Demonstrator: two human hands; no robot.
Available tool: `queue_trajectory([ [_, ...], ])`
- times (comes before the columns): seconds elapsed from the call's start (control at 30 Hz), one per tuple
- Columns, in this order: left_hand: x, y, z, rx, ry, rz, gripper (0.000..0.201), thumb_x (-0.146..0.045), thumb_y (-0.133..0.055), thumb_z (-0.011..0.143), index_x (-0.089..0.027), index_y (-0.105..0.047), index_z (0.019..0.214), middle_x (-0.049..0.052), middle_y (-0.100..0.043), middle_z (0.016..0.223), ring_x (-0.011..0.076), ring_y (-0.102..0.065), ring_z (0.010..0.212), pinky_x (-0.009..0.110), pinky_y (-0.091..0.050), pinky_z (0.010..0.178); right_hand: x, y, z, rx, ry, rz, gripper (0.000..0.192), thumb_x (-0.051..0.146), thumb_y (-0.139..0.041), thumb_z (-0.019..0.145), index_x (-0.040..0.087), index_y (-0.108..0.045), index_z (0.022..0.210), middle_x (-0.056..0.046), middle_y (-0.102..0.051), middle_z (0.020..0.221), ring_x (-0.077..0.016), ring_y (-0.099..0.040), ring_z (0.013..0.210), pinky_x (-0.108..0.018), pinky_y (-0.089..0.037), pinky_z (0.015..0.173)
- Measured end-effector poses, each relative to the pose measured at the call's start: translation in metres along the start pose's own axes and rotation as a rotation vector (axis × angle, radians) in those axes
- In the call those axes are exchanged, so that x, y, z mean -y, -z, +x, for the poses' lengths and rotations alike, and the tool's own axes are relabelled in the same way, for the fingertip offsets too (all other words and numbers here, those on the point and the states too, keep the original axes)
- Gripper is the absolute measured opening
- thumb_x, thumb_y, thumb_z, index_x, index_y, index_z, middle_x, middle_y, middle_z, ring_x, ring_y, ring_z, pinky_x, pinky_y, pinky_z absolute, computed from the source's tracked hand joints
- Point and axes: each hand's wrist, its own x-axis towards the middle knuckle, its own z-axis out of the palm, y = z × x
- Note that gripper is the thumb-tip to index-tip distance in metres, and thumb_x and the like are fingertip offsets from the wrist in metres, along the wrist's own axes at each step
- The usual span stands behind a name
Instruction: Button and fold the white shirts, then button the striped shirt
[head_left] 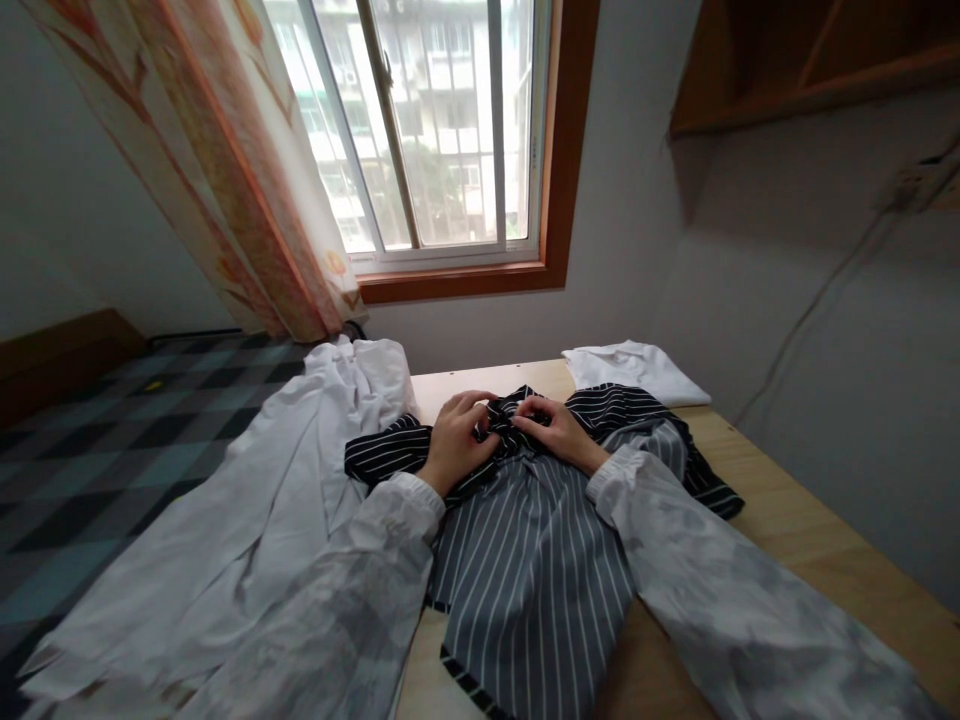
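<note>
A striped shirt (525,560) is spread on the wooden worktop (795,520), directly under and in front of both hands. Its dark bunched top part, approx. at the collar, is pinched by the left hand (456,440) and the right hand (559,432), fingers curled onto the fabric, hands close together w/ the bunch between them. A white garment (247,540) is draped just left of the left hand, over the worktop edge. A folded white cloth (634,370) is seen beyond the right hand, near the wall.
</note>
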Motion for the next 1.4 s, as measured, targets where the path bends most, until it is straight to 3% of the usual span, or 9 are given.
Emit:
queue_trajectory([
  [0.23,0.003,-0.002,0.001,0.035,0.085,0.019,0.028,-0.017,-0.076,0.076,-0.025,-0.050,0.070,0.003,-0.068,0.081,0.0282,-0.064,0.095,0.050,-0.047,0.110,0.001,-0.007,-0.004,0.084,0.021,-0.094,0.038,0.055,-0.089,0.085,0.023,-0.082,0.103,-0.004,-0.081,0.096,-0.0241,-0.072,0.090,-0.035,-0.054,0.085],
  [0.37,0.007,-0.004,0.000,0.033,0.245,-0.184,0.014,-0.025,-0.075,0.083,-0.023,-0.062,0.086,-0.002,-0.061,0.075,0.0200,-0.058,0.076,0.038,-0.051,0.087,0.002,-0.008,-0.004,0.105,0.021,-0.072,0.029,0.050,-0.079,0.095,0.023,-0.083,0.087,-0.004,-0.082,0.087,-0.0234,-0.073,0.083,-0.035,-0.054,0.081],
  [0.47,0.015,-0.004,0.002,0.123,0.337,-0.450,0.026,-0.038,-0.076,0.091,-0.021,-0.072,0.111,-0.001,-0.066,0.078,0.0181,-0.059,0.073,0.032,-0.047,0.073,0.001,-0.004,-0.002,0.101,-0.011,-0.002,0.025,0.048,-0.078,0.095,0.024,-0.085,0.092,-0.003,-0.083,0.092,-0.0242,-0.074,0.088,-0.036,-0.054,0.085],
  [0.6,0.024,-0.001,0.004,0.154,0.356,-0.610,0.031,-0.049,-0.083,0.087,-0.019,-0.078,0.087,0.007,-0.074,0.095,0.0230,-0.068,0.093,0.035,-0.053,0.085,-0.002,0.003,0.002,0.058,-0.066,0.049,0.027,0.049,-0.079,0.093,0.023,-0.084,0.091,-0.003,-0.081,0.091,-0.0240,-0.071,0.089,-0.036,-0.053,0.085],
  [0.7,0.026,0.000,0.004,0.125,0.431,-0.760,0.038,-0.053,-0.087,0.083,-0.019,-0.080,0.097,0.010,-0.077,0.113,0.0261,-0.070,0.108,0.038,-0.057,0.094,-0.003,0.005,0.003,0.083,-0.081,0.046,0.030,0.052,-0.078,0.093,0.022,-0.082,0.088,-0.002,-0.077,0.086,-0.0220,-0.067,0.085,-0.034,-0.050,0.081],
  [0.87,0.024,-0.006,0.004,0.164,0.625,-1.030,0.050,-0.059,-0.086,0.083,-0.017,-0.073,0.106,0.009,-0.080,0.101,0.0224,-0.074,0.092,0.036,-0.060,0.085,-0.001,0.000,0.002,0.112,-0.058,-0.001,0.035,0.055,-0.075,0.095,0.022,-0.076,0.083,0.000,-0.071,0.080,-0.0204,-0.063,0.081,-0.033,-0.048,0.078],
  [1.03,0.025,-0.011,0.004,0.082,0.604,-0.923,0.046,-0.057,-0.087,0.082,-0.018,-0.068,0.097,0.004,-0.078,0.094,0.0199,-0.071,0.087,0.033,-0.058,0.082,0.004,-0.002,0.001,-0.030,-0.025,-0.075,0.030,0.052,-0.069,0.098,0.023,-0.069,0.089,-0.001,-0.069,0.082,-0.0206,-0.061,0.079,-0.034,-0.048,0.077],
  [1.23,0.021,-0.012,0.003,0.143,0.491,-0.724,0.039,-0.054,-0.082,0.088,-0.017,-0.073,0.095,0.004,-0.077,0.090,0.0204,-0.068,0.084,0.033,-0.055,0.079,0.014,-0.001,-0.003,-0.198,0.074,-0.105,0.014,0.039,-0.062,0.099,0.026,-0.062,0.095,-0.002,-0.069,0.089,-0.0229,-0.065,0.087,-0.035,-0.050,0.083],
  [1.4,0.018,-0.012,0.001,0.187,0.426,-0.615,0.036,-0.051,-0.080,0.090,-0.016,-0.074,0.089,0.003,-0.074,0.083,0.0193,-0.064,0.079,0.031,-0.051,0.074,0.014,-0.013,-0.003,-0.088,0.103,-0.128,0.014,0.040,-0.065,0.102,0.026,-0.067,0.102,-0.004,-0.074,0.098,-0.0249,-0.069,0.094,-0.038,-0.050,0.090],
])
